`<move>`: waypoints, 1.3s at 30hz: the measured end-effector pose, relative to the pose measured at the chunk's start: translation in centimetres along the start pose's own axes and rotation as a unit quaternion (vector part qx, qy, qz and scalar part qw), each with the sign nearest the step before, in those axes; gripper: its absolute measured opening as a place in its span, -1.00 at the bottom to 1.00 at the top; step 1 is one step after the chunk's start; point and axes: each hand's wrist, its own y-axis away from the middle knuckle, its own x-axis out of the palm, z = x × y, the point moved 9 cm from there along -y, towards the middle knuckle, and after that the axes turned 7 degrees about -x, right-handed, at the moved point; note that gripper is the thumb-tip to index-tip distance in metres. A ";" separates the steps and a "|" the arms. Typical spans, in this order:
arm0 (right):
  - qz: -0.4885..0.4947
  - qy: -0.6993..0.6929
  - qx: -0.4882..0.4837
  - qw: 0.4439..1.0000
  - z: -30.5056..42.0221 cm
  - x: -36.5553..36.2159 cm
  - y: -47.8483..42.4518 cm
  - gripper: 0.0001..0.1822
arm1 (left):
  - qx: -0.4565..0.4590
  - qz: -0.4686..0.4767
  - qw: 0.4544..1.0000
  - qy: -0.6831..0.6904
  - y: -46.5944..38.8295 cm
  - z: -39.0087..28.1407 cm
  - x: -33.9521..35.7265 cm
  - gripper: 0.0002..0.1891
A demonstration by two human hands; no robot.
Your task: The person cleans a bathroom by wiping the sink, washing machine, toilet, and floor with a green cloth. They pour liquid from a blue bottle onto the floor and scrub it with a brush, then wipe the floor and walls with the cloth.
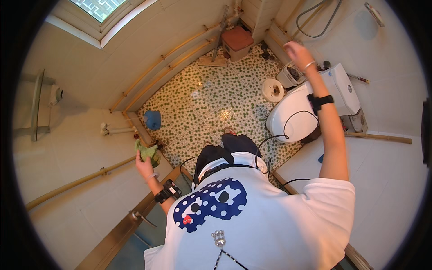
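Note:
My left hand is at the left, holding a crumpled green cloth in front of the tiled wall. My right hand is raised at the upper right with nothing visible in it; blur hides how its fingers are set. Below the right forearm stands a white toilet with its lid down. Its cistern is against the right wall. Beside the toilet are a pale waste bin with dark contents and a round white object with a hole in it.
A flat mop leans in the far corner beside a pink-lidded bin. A blue container is by the left wall. Yellow pipes run along the walls. A door handle juts out at lower left. Black cables hang around me.

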 end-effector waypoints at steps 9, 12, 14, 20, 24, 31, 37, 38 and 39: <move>0.533 -0.225 0.069 0.813 9.3 37.6 25.4 -0.70 | -0.007 0.007 0.998 0.063 -1.8 5.8 -1.5 -0.46; 0.442 -0.284 0.319 0.789 6.7 38.7 31.8 -0.76 | -0.024 -0.004 0.997 0.067 -2.4 8.3 -2.8 -0.46; 0.380 -0.290 0.465 0.746 5.5 37.2 35.3 -0.77 | -0.034 -0.003 0.998 0.059 -2.2 9.3 -3.1 -0.46; 0.234 -0.386 0.608 0.653 5.1 35.1 40.9 -0.79 | -0.035 0.026 0.995 0.084 -1.8 7.6 -2.3 -0.40; 0.249 -0.386 0.599 0.656 6.1 35.0 40.8 -0.81 | -0.013 0.016 1.000 0.006 -1.1 4.4 -1.6 -0.25; 0.314 -0.372 0.524 0.699 8.0 37.0 37.7 -0.75 | 0.002 0.001 0.999 0.039 -2.6 6.0 -1.1 -0.29; 0.329 -0.396 0.508 0.690 8.7 37.8 36.7 -0.78 | 0.031 -0.087 0.994 0.064 -1.2 5.6 -3.8 -0.62; 0.324 -0.395 0.508 0.694 8.7 38.1 36.9 -0.80 | 0.024 -0.091 0.992 0.081 -1.2 6.3 -4.5 -0.65; 0.334 -0.384 0.508 0.695 8.2 38.7 37.4 -0.81 | 0.032 -0.115 0.989 0.086 -1.2 6.5 -5.1 -0.67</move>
